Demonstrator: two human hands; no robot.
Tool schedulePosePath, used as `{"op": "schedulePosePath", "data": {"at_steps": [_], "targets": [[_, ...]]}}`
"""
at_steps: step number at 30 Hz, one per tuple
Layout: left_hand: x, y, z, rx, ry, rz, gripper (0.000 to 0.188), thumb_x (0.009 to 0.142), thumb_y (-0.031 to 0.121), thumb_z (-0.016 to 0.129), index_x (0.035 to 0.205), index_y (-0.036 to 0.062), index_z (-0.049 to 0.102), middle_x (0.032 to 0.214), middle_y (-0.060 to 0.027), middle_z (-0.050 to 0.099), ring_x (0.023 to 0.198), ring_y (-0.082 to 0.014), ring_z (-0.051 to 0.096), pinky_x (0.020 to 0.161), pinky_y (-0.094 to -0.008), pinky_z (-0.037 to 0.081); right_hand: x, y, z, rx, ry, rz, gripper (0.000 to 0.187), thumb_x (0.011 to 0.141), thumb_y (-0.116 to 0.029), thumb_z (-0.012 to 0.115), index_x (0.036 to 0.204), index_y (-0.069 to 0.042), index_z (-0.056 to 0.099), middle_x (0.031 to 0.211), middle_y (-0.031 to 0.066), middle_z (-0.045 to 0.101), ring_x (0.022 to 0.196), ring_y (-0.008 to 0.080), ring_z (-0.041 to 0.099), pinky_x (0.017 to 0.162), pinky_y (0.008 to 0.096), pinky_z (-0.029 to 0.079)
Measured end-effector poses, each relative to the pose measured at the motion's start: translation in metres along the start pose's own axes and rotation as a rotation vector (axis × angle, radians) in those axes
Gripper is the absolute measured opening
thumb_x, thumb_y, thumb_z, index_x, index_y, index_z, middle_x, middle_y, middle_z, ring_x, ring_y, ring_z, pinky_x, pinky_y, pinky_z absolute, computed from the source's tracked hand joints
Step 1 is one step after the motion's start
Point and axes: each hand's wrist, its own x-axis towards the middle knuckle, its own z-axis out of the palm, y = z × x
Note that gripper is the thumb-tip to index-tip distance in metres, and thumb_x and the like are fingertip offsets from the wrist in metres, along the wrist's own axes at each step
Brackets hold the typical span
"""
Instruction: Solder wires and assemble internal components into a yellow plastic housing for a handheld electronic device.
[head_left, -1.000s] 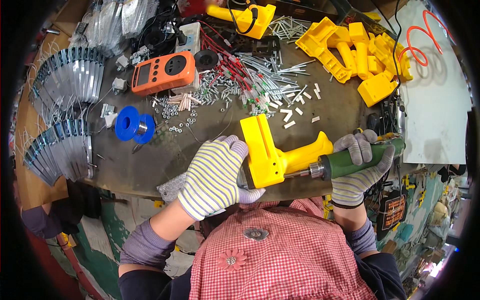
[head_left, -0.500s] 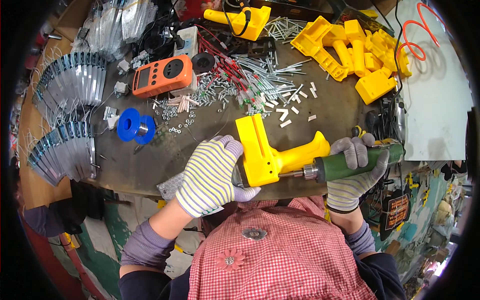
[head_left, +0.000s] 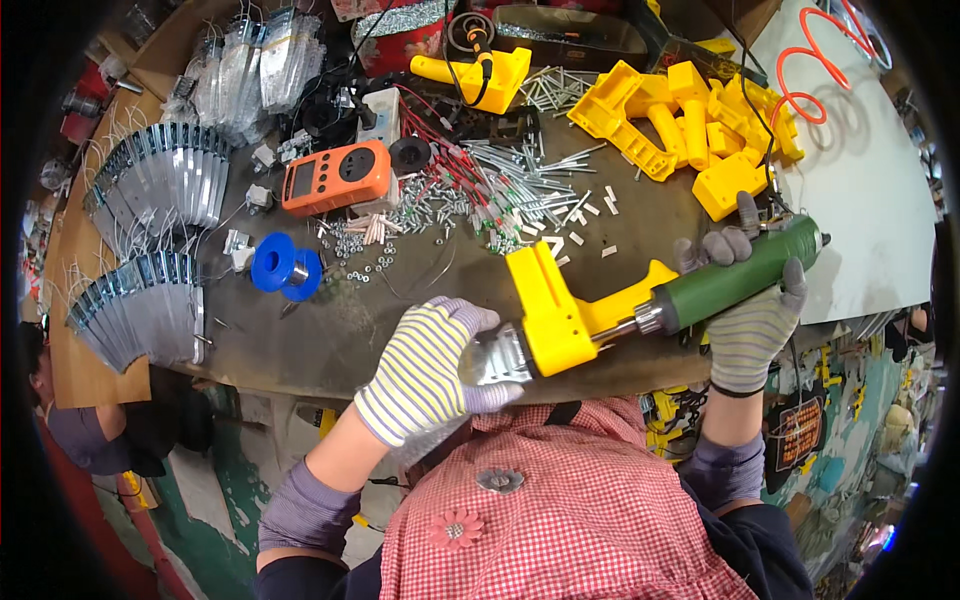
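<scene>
My left hand [head_left: 425, 365], in a striped glove, is closed on a shiny metal blade [head_left: 497, 357] in clear plastic wrap. The blade's end runs into a yellow pistol-shaped plastic housing [head_left: 552, 310], whose handle points right. My right hand [head_left: 752, 335], gloved with grey fingertips, is wrapped around a green electric screwdriver [head_left: 740, 275], tilted up to the right. The screwdriver's metal tip meets the housing's right side, near its lower edge. Whether the bit is seated in a screw cannot be seen.
Beyond my hands lie loose screws [head_left: 425, 205], white sleeves [head_left: 575, 238] and wires with red leads [head_left: 470, 175]. An orange meter [head_left: 337, 177] and a blue solder spool [head_left: 285, 267] stand left of these. Fanned metal blades [head_left: 150, 310] lie farther left; yellow housings [head_left: 690, 125] are piled at back right.
The screwdriver's back end has swung up and away, and the housing has tilted with it. My left hand now sits farther from the housing, showing more of the wrapped blade. The view has shifted slightly.
</scene>
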Motion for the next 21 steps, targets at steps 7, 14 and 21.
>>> {"op": "schedulePosePath", "data": {"at_steps": [7, 14, 21], "targets": [[0.002, 0.020, -0.001, 0.255, -0.082, -0.171, 0.082, 0.056, 0.049, 0.085, 0.119, 0.0023, 0.063, 0.104, -0.0147, 0.060, 0.100, -0.0337, 0.058, 0.090, -0.0462, 0.046, 0.015, -0.016, -0.056, 0.007, 0.387, -0.209, 0.037, 0.086, -0.034, 0.064, 0.111, -0.008, 0.059, 0.081, 0.0053, 0.052, 0.078, 0.0228, 0.054, 0.092, 0.0443, 0.049], [0.004, 0.015, -0.003, 0.168, -0.212, -0.250, 0.080, 0.052, 0.046, 0.088, 0.111, -0.0002, 0.063, 0.102, -0.0176, 0.059, 0.095, -0.0357, 0.059, 0.086, -0.0458, 0.049, 0.024, -0.082, -0.032, -1.100, 0.552, -0.030, 0.047, 0.088, -0.020, 0.062, 0.133, -0.008, 0.052, 0.097, 0.0121, 0.060, 0.090, 0.0255, 0.062, 0.090, 0.0472, 0.053], [-0.006, 0.006, -0.021, -0.021, -0.150, -0.250, 0.060, 0.063, 0.031, 0.087, 0.110, 0.0023, 0.061, 0.098, -0.0170, 0.063, 0.092, -0.0382, 0.063, 0.083, -0.0429, 0.052, 0.058, -0.060, -0.042, -2.634, 0.230, 0.058, 0.087, 0.077, -0.021, 0.074, 0.154, -0.014, 0.034, 0.114, 0.0247, 0.065, 0.106, 0.0418, 0.062, 0.091, 0.0487, 0.052]]}}
